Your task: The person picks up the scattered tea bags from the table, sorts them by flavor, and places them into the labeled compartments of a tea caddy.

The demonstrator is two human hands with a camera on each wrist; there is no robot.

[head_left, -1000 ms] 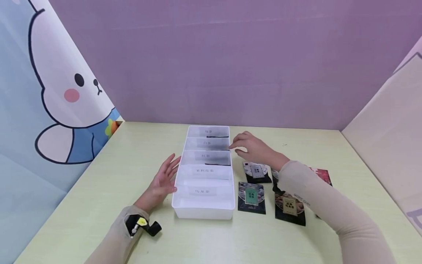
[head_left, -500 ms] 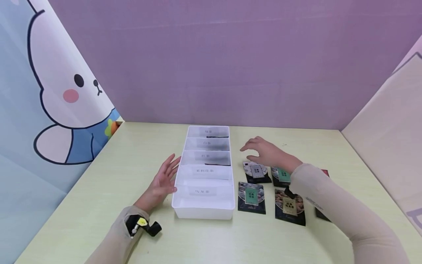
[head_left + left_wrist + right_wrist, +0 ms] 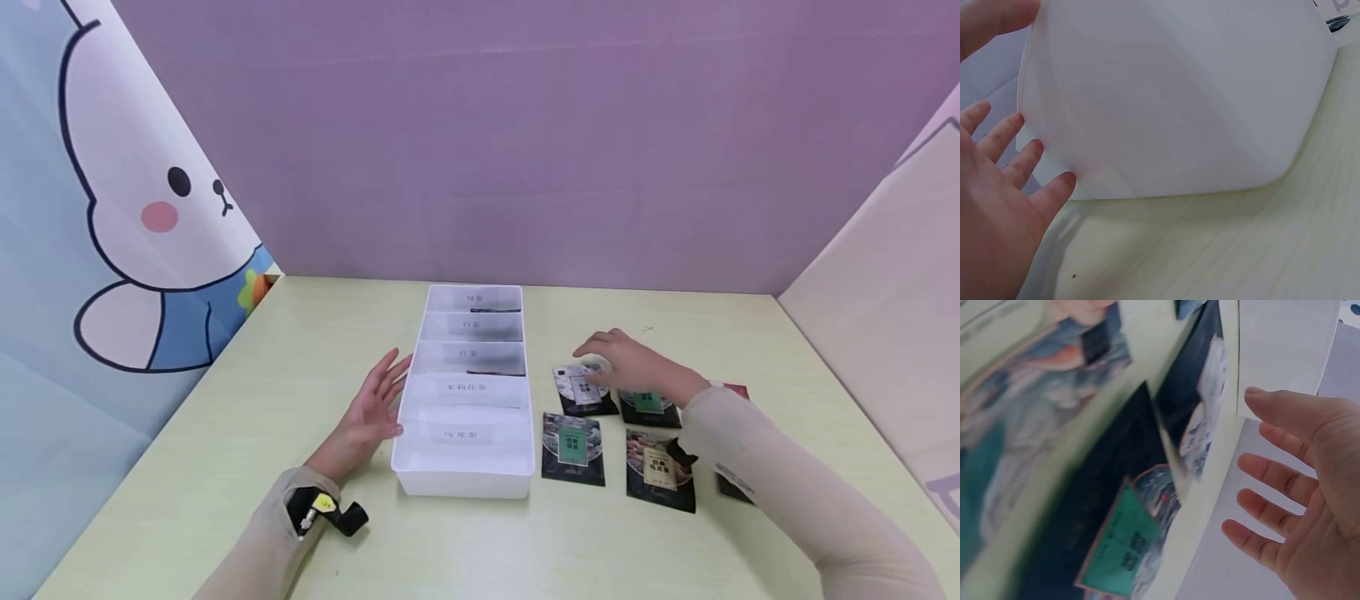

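Observation:
A long white box (image 3: 463,485) with labelled compartments stands lengthwise on the table. My left hand (image 3: 367,421) is spread against its left wall; in the left wrist view the fingertips meet the white side (image 3: 1172,106). To the right of the box my right hand (image 3: 637,367) hovers with loosely bent fingers and nothing in them. Under its thumb lies a dark sachet with a pale label (image 3: 587,393). Partly beneath the wrist is a green-labelled sachet (image 3: 648,408), which also shows in the right wrist view, where the hand's fingers (image 3: 1272,478) are apart.
Nearer the front lie another green-labelled sachet (image 3: 572,450) and a tan-labelled one (image 3: 660,471). A red sachet (image 3: 738,390) is mostly covered by the right sleeve. Dark sachet edges (image 3: 495,373) show inside some compartments. A purple backdrop (image 3: 480,167) closes off the table's far side.
My right hand has left the box's right rim, moving right and toward me to above the pale-labelled sachet. The left hand and the box have stayed in place.

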